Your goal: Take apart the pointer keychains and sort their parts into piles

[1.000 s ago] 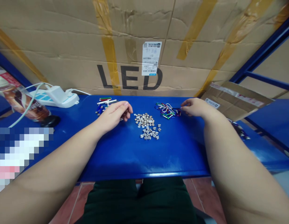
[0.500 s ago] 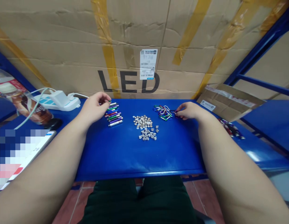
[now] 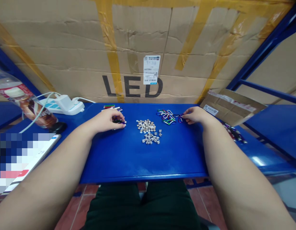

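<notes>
My left hand [image 3: 107, 119] lies palm down over a row of small coloured metal tubes [image 3: 112, 108] on the blue table [image 3: 143, 156], its fingers curled round a few of them. A heap of small silver button cells [image 3: 149, 129] sits in the middle of the table between my hands. My right hand [image 3: 194, 115] rests at the right side of a pile of coloured carabiner clips [image 3: 168, 115], fingertips pinched on one clip at the pile's edge.
A large cardboard box [image 3: 138, 48] marked LED stands behind the table. A white power strip [image 3: 63, 103] with a cable and a plastic bottle [image 3: 25, 102] are at the left. A flattened carton [image 3: 230, 105] and more small items [image 3: 234, 134] lie at the right.
My left hand moved from the far left end of the tubes to lie over them, covering most of the row. My right hand stays at the clips.
</notes>
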A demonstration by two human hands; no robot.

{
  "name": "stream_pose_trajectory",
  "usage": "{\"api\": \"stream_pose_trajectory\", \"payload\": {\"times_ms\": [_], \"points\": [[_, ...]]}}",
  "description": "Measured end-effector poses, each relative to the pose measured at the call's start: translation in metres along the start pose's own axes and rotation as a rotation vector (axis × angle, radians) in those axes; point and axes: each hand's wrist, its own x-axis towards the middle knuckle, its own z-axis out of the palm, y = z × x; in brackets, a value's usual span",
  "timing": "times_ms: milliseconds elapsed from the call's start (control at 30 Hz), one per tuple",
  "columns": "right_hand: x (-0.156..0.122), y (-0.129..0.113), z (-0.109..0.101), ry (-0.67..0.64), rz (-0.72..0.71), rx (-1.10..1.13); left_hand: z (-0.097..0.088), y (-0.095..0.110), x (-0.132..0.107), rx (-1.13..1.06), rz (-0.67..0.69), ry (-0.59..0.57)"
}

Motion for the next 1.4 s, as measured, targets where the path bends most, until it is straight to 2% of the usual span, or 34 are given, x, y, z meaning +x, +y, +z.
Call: {"api": "stream_pose_trajectory", "payload": {"times_ms": [167,233,300,467,567,633,733,867,1033,1167,1233,1300,1400], "points": [[-0.002,-0.004,-0.002,0.075,-0.029,-0.18,0.002,-0.002,0.002,0.015,-0.079,-0.002],[-0.008,-0.01,-0.003,0.128,-0.114,-0.308,0.003,-0.004,0.002,0.029,-0.109,-0.011],[-0.016,-0.018,-0.002,0.118,-0.249,-0.359,0.004,-0.005,0.003,0.043,-0.11,-0.01],[-0.04,-0.036,0.011,-0.122,-0.523,-0.203,0.005,-0.009,0.003,0.057,-0.085,-0.019],[-0.053,-0.046,0.024,-0.281,-0.662,-0.206,0.007,-0.009,0.003,0.063,-0.087,-0.043],[-0.062,-0.052,0.031,-0.426,-0.705,-0.212,0.008,-0.009,0.003,0.058,-0.077,-0.041],[-0.07,-0.057,0.039,-0.556,-0.717,-0.189,0.01,-0.009,0.003,0.05,-0.06,-0.03],[-0.072,-0.058,0.045,-0.557,-0.763,-0.206,0.013,-0.008,0.004,0.041,-0.041,-0.033],[-0.081,-0.062,0.051,-0.595,-0.752,-0.189,0.015,-0.012,0.005,0.019,-0.001,-0.044],[-0.087,-0.065,0.047,-0.637,-0.759,-0.172,0.015,-0.012,0.006,0.032,0.022,-0.048],[-0.084,-0.062,0.038,-0.586,-0.749,-0.176,0.014,-0.01,0.006,0.05,0.021,-0.042],[-0.075,-0.055,0.023,-0.473,-0.703,-0.171,0.013,-0.008,0.006,0.056,0.001,-0.03],[-0.055,-0.037,-0.003,-0.257,-0.512,-0.149,0.011,-0.006,0.007,0.013,-0.04,0.031]]}}
